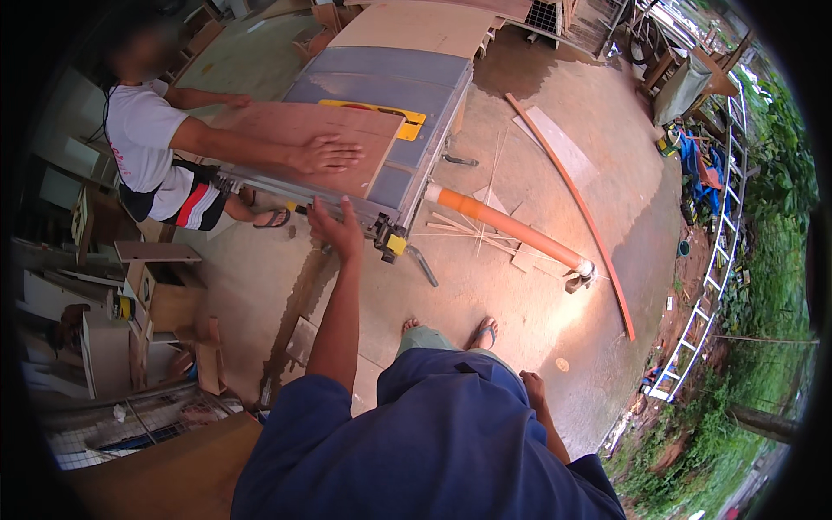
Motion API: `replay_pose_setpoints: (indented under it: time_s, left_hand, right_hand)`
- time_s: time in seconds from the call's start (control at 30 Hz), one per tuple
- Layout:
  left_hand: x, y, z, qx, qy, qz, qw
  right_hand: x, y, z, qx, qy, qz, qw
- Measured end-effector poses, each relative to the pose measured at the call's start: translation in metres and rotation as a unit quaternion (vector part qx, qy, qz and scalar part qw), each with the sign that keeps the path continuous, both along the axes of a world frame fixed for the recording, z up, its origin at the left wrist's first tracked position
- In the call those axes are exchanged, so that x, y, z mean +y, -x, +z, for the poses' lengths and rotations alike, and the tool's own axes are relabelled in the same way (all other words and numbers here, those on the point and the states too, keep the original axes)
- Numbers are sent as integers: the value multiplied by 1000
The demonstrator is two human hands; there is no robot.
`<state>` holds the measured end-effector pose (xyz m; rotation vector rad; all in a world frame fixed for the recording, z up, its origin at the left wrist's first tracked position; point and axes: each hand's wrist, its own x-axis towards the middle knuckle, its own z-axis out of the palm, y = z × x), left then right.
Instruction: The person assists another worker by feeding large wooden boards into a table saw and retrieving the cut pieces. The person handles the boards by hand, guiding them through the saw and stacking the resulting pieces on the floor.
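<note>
My left hand (pixel 336 230) reaches up to the front rail (pixel 303 191) of a table saw (pixel 364 80), fingers and thumb apart, the fingertips touching the rail. Down beside my right hip hangs my right hand (pixel 532 387), its fingers curled in and nothing showing in them. A brown wooden panel (pixel 286 130) lies flat on the saw table next to the yellow blade insert (pixel 411 126). Another person (pixel 143 130) stands at the left of the saw with both hands on that panel. The panel partly covers the insert.
An orange pipe (pixel 511 230) runs out from the saw's right side above thin wood strips (pixel 472 227). A long reddish strip (pixel 576 208) lies on the concrete floor. Wooden pieces and boxes (pixel 165 299) crowd the left. A ladder (pixel 706 303) lies along the right edge by greenery.
</note>
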<state>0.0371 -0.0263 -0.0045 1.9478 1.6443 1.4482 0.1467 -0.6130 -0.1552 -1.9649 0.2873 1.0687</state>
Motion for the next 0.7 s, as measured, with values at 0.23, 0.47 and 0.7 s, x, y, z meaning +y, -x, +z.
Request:
replay_pose_setpoints:
  time_s: [0.23,0.47,0.7]
  left_hand:
    - [-2,0,1,-7,21,-10,1000]
    - [-4,2,8,-2,61,-23,998]
    - [-2,6,8,4,55,-30,998]
  right_hand:
    - [-5,0,-10,12,20,-15,1000]
    - [0,-11,-22,26,14,0,1000]
    - [16,-18,-20,66,-29,-75,995]
